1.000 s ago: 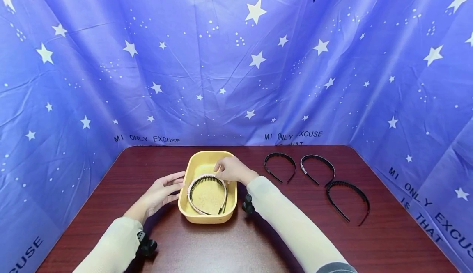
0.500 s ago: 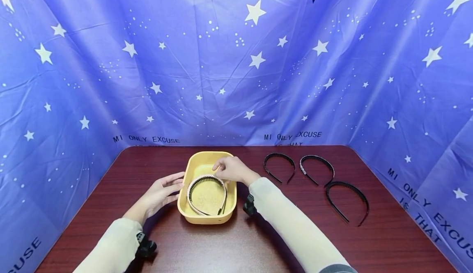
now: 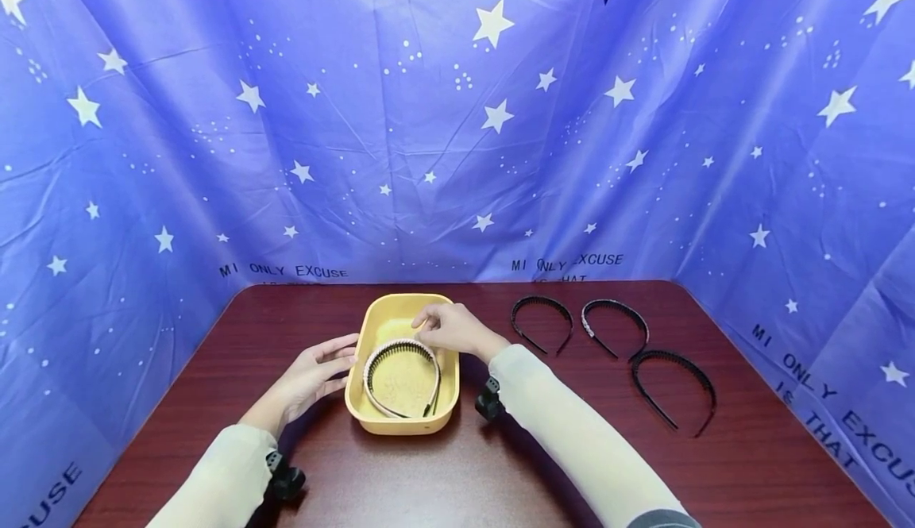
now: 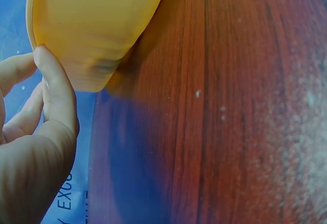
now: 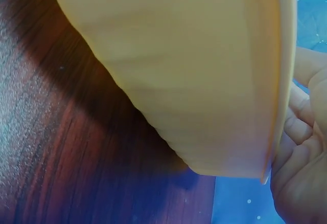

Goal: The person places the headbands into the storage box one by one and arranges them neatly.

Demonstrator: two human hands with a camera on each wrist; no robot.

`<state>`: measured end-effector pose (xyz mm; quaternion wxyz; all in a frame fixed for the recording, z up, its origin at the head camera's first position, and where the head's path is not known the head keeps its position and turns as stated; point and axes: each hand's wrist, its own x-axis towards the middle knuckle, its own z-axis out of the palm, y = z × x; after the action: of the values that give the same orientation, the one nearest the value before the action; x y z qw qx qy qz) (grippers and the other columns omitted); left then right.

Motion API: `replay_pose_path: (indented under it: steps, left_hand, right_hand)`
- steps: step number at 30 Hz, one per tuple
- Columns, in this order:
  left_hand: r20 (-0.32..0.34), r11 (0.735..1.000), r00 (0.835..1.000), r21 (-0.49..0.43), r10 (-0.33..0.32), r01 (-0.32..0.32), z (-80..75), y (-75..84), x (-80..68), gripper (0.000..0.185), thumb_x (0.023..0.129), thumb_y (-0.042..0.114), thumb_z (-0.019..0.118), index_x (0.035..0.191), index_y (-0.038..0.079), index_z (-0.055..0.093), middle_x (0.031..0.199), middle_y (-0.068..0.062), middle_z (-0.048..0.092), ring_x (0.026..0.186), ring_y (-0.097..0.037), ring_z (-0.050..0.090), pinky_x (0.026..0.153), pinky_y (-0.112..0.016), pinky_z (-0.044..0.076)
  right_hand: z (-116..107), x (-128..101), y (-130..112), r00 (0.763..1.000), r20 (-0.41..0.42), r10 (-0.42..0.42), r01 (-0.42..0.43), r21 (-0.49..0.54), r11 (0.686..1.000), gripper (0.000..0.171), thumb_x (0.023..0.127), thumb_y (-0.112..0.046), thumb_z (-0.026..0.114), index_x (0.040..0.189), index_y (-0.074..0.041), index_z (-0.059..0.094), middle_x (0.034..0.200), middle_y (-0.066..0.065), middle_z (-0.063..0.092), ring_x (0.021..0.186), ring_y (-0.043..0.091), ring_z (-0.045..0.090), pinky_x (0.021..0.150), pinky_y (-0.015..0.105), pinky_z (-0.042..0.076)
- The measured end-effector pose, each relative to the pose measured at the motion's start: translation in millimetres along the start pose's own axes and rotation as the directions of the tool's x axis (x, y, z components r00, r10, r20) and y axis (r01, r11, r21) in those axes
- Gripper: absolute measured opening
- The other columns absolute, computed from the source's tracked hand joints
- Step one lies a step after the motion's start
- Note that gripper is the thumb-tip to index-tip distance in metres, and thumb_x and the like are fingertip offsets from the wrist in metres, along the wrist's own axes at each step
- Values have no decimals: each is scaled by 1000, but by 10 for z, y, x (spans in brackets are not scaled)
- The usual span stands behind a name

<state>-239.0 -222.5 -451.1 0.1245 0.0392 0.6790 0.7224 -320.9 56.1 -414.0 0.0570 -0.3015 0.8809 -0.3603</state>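
Note:
A yellow plastic box point(image 3: 446, 417) stands in the middle of the table, its outer wall large in both wrist views. Inside it is a toothed headband point(image 3: 368, 373) with a pale beaded outer edge and dark teeth. My left hand point(image 3: 307, 377) touches the box's left side with extended fingers; in the left wrist view, a fingertip point(image 4: 43, 52) meets the rim. Over the right rim reaches my right hand point(image 3: 453, 329), its curled fingers at the headband's upper right part. The rim partly hides these fingers in the right wrist view.
To the right lie three more headbands: a black toothed one point(image 3: 539, 299), one with a silvery decorated side point(image 3: 586, 321), and another black one point(image 3: 672, 357) nearer the front. A blue star-printed cloth point(image 3: 389, 155) hangs behind the dark red wooden table point(image 3: 286, 314).
Both hands keep their places at the box, and the headband in it looks unmoved. My right forearm has shifted slightly to the right.

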Motion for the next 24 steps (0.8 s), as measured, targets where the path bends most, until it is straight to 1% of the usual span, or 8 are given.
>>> replay_pose_path:
  steps: [4, 7, 10, 11, 14, 17, 20, 24]
  left_hand:
    - [0, 1000, 1000, 4, -2, 2, -3, -21, -2, 61, 99, 9, 63, 152, -3, 35, 134, -21, 53, 106, -15, 62, 89, -33, 55]
    - [12, 1000, 1000, 4, 7, -7, -1, -15, 7, 61, 99, 8, 62, 152, -4, 35, 134, -21, 53, 106, -15, 63, 89, -34, 55]
    - [18, 1000, 1000, 5, 14, -14, 4, 3, 13, 61, 99, 8, 62, 152, -4, 34, 134, -22, 53, 106, -15, 63, 89, -34, 55]
    - [19, 1000, 1000, 6, 14, -14, 5, 8, 11, 61, 99, 8, 62, 152, -4, 34, 134, -22, 53, 106, -15, 63, 89, -34, 55]
    - [17, 1000, 1000, 1, 12, -12, 9, 11, 12, 61, 99, 8, 62, 152, -4, 34, 135, -23, 52, 105, -15, 63, 89, -34, 55]
    - [16, 1000, 1000, -1, 13, -13, 10, 13, 16, 61, 99, 8, 62, 152, -4, 34, 136, -24, 52, 105, -15, 63, 89, -34, 55]
    - [14, 1000, 1000, 0, 12, -12, 9, 11, 18, 61, 99, 8, 62, 152, -4, 34, 136, -25, 51, 105, -15, 63, 88, -34, 55]
    - [12, 1000, 1000, -4, 8, -8, 9, 5, 17, 61, 99, 8, 62, 152, -4, 34, 136, -24, 52, 105, -15, 63, 88, -33, 55]
  right_hand:
    - [-7, -30, -8, 1000, -10, -7, 7, 33, 999, 24, 88, -15, 71, 109, -5, 72, 79, -7, 68, 67, 8, 65, 71, 22, 52]
    - [-12, -55, -16, 1000, -17, -9, 10, 66, 998, 25, 88, -12, 69, 111, -3, 71, 80, -5, 67, 70, 17, 68, 66, 24, 53]
    - [-25, -79, -24, 1000, -19, -16, 18, 108, 994, 25, 88, -9, 67, 112, -1, 70, 82, -2, 68, 71, 27, 70, 63, 28, 57]
    - [-31, -86, -26, 1000, -22, -23, 25, 108, 994, 25, 89, -9, 67, 112, -1, 70, 82, -2, 68, 73, 28, 70, 64, 28, 57]
    - [-62, -108, -24, 998, -38, -48, 51, 74, 996, 23, 89, -12, 69, 111, -4, 71, 84, -4, 68, 76, 17, 67, 70, 26, 55]
    - [-116, -140, -29, 996, -53, -73, 75, 25, 997, 22, 89, -13, 69, 110, -6, 72, 84, -6, 67, 79, 8, 62, 74, 25, 51]
    - [-181, -189, -46, 996, -45, -83, 84, 18, 996, 22, 89, -13, 68, 109, -6, 72, 84, -6, 67, 78, 7, 61, 73, 25, 51]
    - [-257, -258, -33, 997, -22, -71, 72, 66, 995, 22, 91, -13, 67, 111, -5, 70, 86, -3, 67, 77, 11, 63, 67, 30, 57]
